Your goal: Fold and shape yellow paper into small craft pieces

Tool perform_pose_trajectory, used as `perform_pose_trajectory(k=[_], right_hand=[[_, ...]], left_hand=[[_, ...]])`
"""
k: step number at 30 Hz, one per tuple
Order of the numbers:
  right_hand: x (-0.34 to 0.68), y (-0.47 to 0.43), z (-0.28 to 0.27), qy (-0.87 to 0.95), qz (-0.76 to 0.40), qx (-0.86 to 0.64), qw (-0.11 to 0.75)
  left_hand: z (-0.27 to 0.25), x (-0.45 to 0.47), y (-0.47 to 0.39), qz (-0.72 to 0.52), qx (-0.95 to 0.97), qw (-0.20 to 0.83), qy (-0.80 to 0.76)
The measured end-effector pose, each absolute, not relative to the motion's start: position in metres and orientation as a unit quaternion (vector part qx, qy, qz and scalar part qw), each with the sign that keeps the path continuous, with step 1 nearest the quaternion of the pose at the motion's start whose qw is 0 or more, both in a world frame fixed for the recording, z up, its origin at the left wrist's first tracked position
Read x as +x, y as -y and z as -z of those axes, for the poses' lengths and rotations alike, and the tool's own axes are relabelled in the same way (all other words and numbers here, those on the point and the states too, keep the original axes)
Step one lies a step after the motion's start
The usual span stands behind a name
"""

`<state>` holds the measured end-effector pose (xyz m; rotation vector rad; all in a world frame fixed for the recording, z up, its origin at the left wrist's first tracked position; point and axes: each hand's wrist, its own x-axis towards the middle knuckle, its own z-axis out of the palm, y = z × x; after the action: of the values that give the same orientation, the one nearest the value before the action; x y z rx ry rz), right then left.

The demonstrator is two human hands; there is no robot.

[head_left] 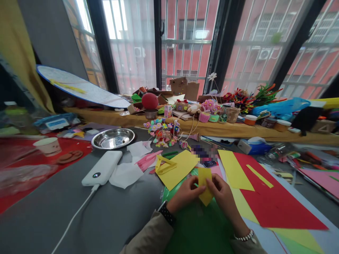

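Pinching a yellow strip (206,183) between thumbs and fingers, the left hand (186,191) and the right hand (222,191) are close together, both clamped on this paper, which is held above a green surface (201,231). I think the strip could tear or take a crooked crease, if the two hands pull unequally or one thumb slips. A sleeve (150,234) moving sideways might also drag the yellow sheet (185,163), because it seems not fixed. Of the containers, the metal dish (109,137) has one small dark thing in it; the red ball (149,101) sits on a tin (151,114); inside the paper cup (47,146) I cannot see; the orange jar (250,120) has a white lid, contents uncertain.
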<state>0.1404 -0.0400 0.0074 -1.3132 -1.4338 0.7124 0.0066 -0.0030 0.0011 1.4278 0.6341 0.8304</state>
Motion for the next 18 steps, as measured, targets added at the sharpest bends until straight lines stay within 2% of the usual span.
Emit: perform_pose_trajectory(k=[6, 18], right_hand=[[0.1330, 0.0435, -0.0109, 0.649, -0.268, -0.552, 0.451], [0.1344, 0.0426, -0.0079, 0.606, -0.209, -0.584, 0.498]], left_hand=[[-0.0039, 0.0037, -0.0024, -0.417, 0.611, 0.574, -0.350], [0.0025, 0.0046, -0.0037, -0.387, 0.608, 0.589, -0.366]])
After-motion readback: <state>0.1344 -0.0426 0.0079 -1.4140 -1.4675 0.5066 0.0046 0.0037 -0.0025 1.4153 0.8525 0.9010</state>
